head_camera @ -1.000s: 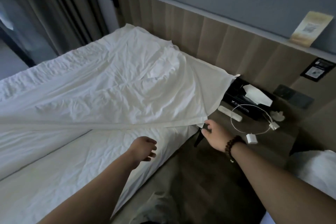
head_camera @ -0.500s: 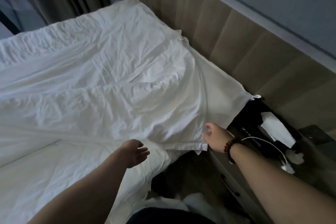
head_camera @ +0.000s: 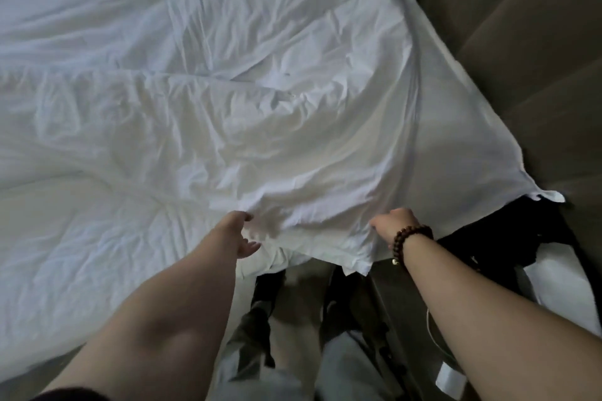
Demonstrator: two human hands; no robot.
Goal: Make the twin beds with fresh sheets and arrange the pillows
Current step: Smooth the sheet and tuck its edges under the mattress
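Note:
A white top sheet (head_camera: 260, 91) lies crumpled over the bed, above the smoother fitted white sheet (head_camera: 81, 238) on the mattress. Its near edge hangs off the bed's side, and one corner (head_camera: 547, 198) pokes out toward the nightstand. My left hand (head_camera: 236, 233) is at that near edge, with fingers above and thumb below a bunched fold. My right hand (head_camera: 392, 225), a bead bracelet on its wrist, grips the same edge further right with curled fingers.
A wooden headboard panel (head_camera: 521, 42) runs along the right. A dark nightstand (head_camera: 537, 231) with black items and a white cable (head_camera: 431, 332) stands beside the bed. My legs (head_camera: 293, 319) are in the narrow gap. White bedding (head_camera: 560, 296) shows at the right.
The view has tilted down and closer to the bed. Both hands have moved up onto the sheet's near edge; the left, free before, now holds a fold.

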